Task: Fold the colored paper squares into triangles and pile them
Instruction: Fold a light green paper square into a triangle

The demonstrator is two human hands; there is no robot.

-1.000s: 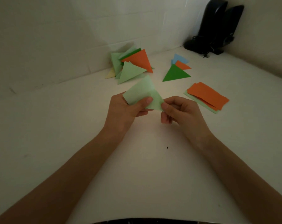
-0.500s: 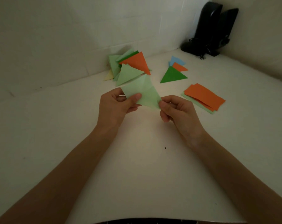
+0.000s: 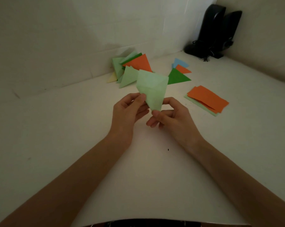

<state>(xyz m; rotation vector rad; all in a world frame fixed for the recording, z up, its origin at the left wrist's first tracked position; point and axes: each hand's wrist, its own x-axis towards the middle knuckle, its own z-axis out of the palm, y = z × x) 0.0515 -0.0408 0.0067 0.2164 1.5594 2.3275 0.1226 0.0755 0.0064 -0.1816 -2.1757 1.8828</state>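
Light green paper held above table at frame centre, folded, point down. Left edge pinched by left hand; bottom tip pinched by right hand. Pile of folded triangles seen behind, upper centre. Orange flat sheets stacked at right.

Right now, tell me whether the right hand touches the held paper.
Touching. The head view shows the right hand pinching the lower tip of the paper between thumb and forefinger, with no gap.
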